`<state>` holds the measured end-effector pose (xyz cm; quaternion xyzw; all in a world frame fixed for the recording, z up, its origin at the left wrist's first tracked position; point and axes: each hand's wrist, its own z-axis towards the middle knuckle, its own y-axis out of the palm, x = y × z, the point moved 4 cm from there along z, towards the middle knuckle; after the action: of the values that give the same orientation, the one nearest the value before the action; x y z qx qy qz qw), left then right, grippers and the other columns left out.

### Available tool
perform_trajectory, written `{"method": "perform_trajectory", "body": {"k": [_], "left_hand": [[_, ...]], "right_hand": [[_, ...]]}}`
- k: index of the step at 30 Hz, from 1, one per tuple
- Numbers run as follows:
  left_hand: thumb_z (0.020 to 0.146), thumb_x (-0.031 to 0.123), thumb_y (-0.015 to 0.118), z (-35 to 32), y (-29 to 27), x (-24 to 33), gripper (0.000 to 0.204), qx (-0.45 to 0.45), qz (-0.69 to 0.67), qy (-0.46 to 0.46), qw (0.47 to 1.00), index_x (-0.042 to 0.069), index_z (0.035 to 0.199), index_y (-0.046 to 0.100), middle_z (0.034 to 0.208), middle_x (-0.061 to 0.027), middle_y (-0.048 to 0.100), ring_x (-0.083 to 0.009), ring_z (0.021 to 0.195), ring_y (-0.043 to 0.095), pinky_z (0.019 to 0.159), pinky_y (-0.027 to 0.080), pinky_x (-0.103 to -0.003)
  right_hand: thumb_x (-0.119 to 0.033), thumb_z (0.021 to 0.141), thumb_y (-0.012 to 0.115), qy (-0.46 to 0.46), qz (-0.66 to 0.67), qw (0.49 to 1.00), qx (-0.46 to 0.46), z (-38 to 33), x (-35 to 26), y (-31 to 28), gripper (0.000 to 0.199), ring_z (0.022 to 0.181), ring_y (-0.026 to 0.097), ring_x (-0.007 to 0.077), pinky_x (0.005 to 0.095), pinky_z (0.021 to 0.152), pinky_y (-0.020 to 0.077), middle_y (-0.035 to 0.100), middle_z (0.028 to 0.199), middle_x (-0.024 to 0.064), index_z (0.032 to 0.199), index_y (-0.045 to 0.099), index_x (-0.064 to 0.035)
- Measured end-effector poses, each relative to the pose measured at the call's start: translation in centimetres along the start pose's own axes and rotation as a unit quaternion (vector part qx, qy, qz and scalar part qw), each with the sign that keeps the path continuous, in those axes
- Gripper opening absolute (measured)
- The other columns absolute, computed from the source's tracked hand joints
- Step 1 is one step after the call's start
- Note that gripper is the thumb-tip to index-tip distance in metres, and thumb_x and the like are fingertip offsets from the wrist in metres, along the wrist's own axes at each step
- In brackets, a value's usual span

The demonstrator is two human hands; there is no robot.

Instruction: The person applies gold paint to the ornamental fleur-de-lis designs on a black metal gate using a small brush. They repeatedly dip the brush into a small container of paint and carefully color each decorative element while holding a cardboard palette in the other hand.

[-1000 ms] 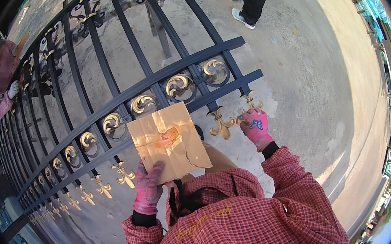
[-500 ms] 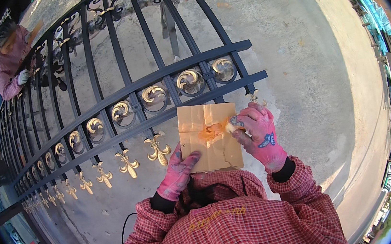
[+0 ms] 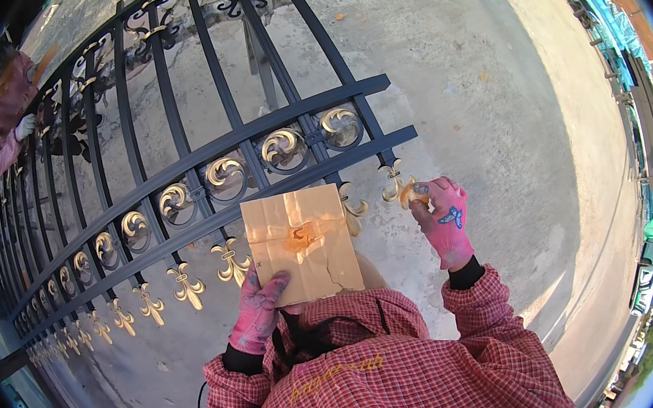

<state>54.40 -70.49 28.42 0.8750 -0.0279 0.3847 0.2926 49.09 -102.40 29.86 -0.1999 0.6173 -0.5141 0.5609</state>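
My left hand (image 3: 260, 304), in a pink glove, is closed on the lower left edge of a piece of brown cardboard (image 3: 309, 266). A wet orange-gold smear (image 3: 299, 238) lies on the cardboard's face. My right hand (image 3: 445, 219), in a pink glove with a blue butterfly, pinches a small yellowish-white wad (image 3: 409, 194), maybe sponge or cloth. The wad is right beside the gold fleur-de-lis finial (image 3: 391, 181) at the fence panel's end; I cannot tell if they touch. Another gold finial (image 3: 354, 209) is partly hidden behind the cardboard.
A dark metal fence panel (image 3: 285, 124) with gold scrolls and a row of gold finials stretches from front right to far left. Behind its far left end, a person (image 3: 7, 119) in a checked top has a gloved hand at the bars. Concrete ground (image 3: 490, 153) lies to the right.
My right hand has moved the wad off the cardboard's smear to the end finial. The cardboard in my left hand now sits left of it, and the whole view has shifted slightly.
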Motion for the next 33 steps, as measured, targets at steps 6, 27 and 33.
{"method": "perform_trajectory", "body": {"k": [6,27,33], "left_hand": [[0.088,0.01,0.054,0.9,0.8,-1.4,0.04,0.059,-0.002,-0.008,0.998,0.009,0.126,0.041,0.104,-0.0049,0.056,-0.0151,0.08,0.062,0.048,0.053,-0.026],[0.087,0.019,0.055,1.5,3.1,-0.4,0.04,0.157,0.01,0.017,0.987,0.006,0.122,0.041,0.092,-0.0088,0.06,-0.018,0.061,0.061,0.04,0.046,-0.024],[0.087,0.019,0.055,1.2,2.6,-0.3,0.04,0.171,0.025,0.016,0.985,0.006,0.123,0.042,0.093,-0.0083,0.06,-0.0172,0.062,0.061,0.039,0.045,-0.024]], "right_hand": [[-0.016,0.064,0.068,0.02,-0.071,0.996,-0.058,0.4,9.0,7.2,0.022,0.081,0.056,0.0276,0.0392,0.076,0.0423,0.062,0.078,0.008,0.086,0.066,-0.011],[-0.015,0.067,0.064,-0.089,-0.195,0.959,-0.183,3.8,10.9,8.8,0.008,0.086,0.055,0.0259,0.0393,0.085,0.0389,0.06,0.081,0.0053,0.074,0.066,-0.0171],[-0.009,0.066,0.062,-0.109,-0.222,0.955,-0.162,4.8,10.5,6.6,0.008,0.089,0.056,0.0251,0.0396,0.09,0.0379,0.059,0.079,0.0071,0.069,0.064,-0.0156]]}}
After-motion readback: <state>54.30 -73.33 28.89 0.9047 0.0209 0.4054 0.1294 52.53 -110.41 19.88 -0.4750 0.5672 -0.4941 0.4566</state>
